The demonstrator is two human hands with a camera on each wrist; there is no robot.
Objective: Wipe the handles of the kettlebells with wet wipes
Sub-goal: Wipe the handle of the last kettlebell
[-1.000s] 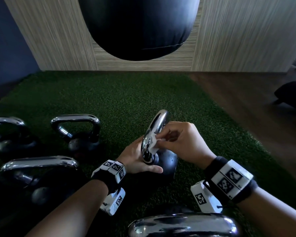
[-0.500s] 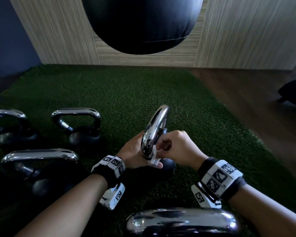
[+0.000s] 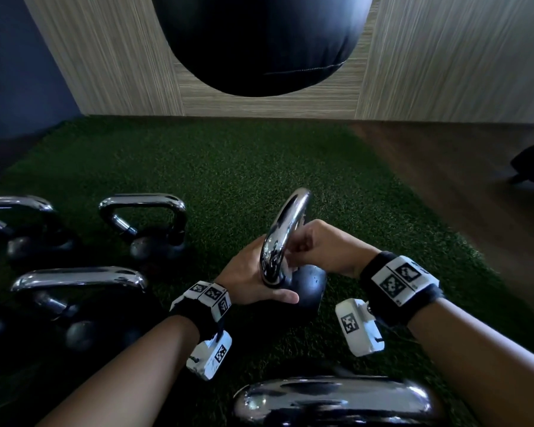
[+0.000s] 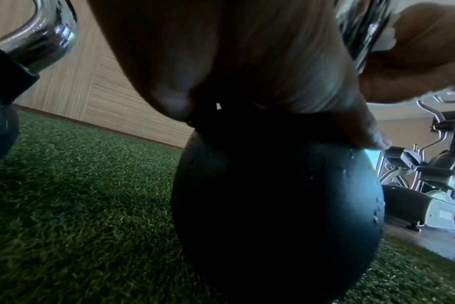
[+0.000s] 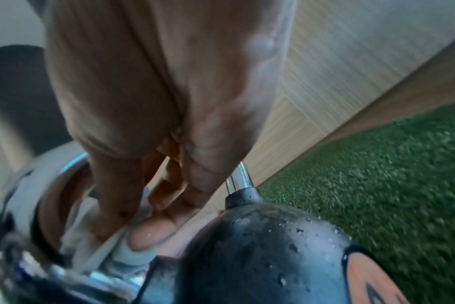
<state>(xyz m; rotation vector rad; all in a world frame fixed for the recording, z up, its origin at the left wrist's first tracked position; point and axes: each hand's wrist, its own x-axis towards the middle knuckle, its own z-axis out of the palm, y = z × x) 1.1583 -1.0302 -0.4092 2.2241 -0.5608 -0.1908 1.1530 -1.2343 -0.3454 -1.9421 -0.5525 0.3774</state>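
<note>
Low down at the handle's base!
Left hand [image 3: 253, 282] braces the kettlebell [image 3: 305, 288] steady; right hand [image 3: 321, 248] pinches the wet wipe [image 5: 133, 255] against chrome handle [image 3: 282, 235].

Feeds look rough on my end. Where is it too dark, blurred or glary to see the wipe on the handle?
Head view: dim, sharp; glare streaks the chrome handle, and the right hand hides most of the wipe. Left wrist view: kettlebell ball nearly black, left hand shadowed and soft. Right wrist view: motion-blurred, but the wet wipe shows pinched at the handle base.
</note>
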